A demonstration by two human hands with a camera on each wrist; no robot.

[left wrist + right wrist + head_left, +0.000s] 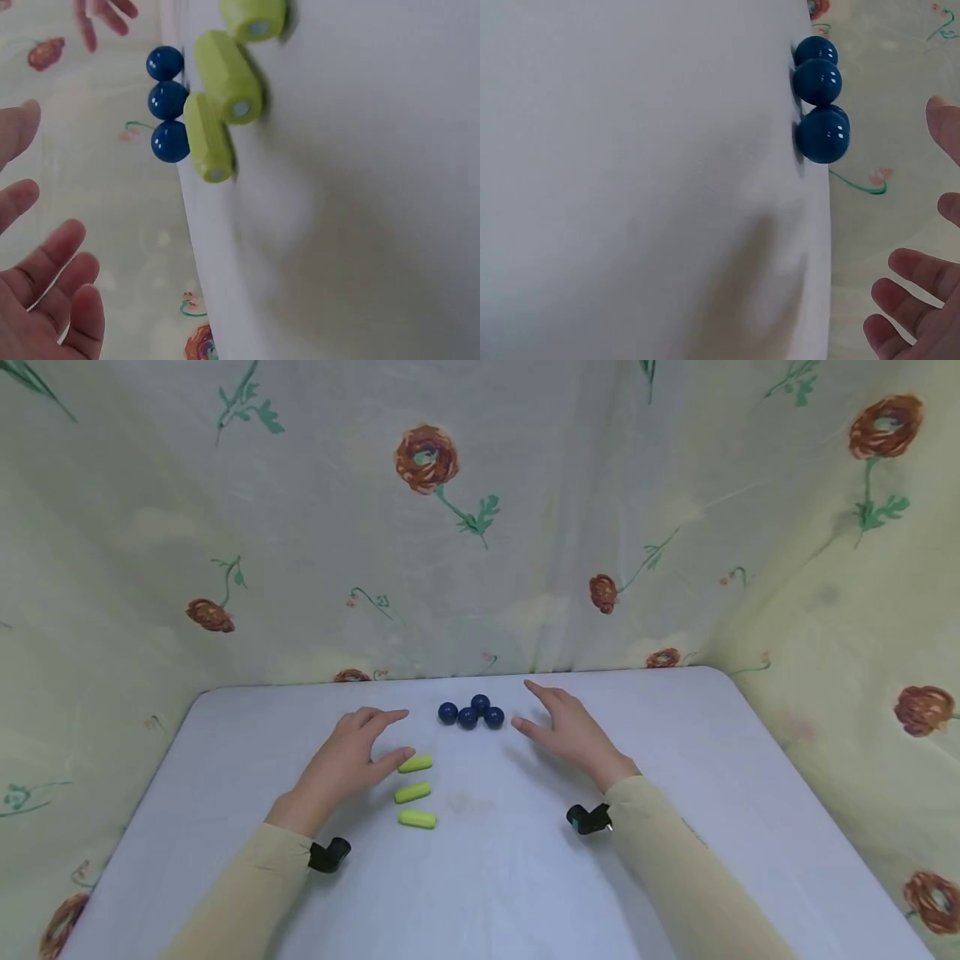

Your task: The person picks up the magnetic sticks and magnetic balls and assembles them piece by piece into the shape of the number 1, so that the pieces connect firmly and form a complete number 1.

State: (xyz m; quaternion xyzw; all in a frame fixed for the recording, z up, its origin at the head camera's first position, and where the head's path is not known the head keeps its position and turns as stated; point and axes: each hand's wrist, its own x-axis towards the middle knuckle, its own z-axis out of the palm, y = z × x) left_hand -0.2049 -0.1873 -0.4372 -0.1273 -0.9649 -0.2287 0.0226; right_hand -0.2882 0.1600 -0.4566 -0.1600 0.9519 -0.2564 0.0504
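Several glossy dark blue balls (468, 718) sit in a cluster near the table's back edge. In front of them, to the left, three lime-green faceted sticks (412, 792) lie in a column. My left hand (347, 766) hovers left of the sticks, fingers spread and holding nothing; its thumb overlaps the end of the farthest stick in the head view, and I cannot tell if they touch. To the right of the balls, my right hand (573, 732) is held with thumb and fingers apart, nothing in it. The right wrist view shows the balls (823, 135) apart from its fingers.
The white table (510, 885) has rounded back corners. Behind and beside it hangs a pale curtain (315, 527) printed with red-brown flowers. A small black camera sits on each wrist, the left one (330, 855) and the right one (588, 819).
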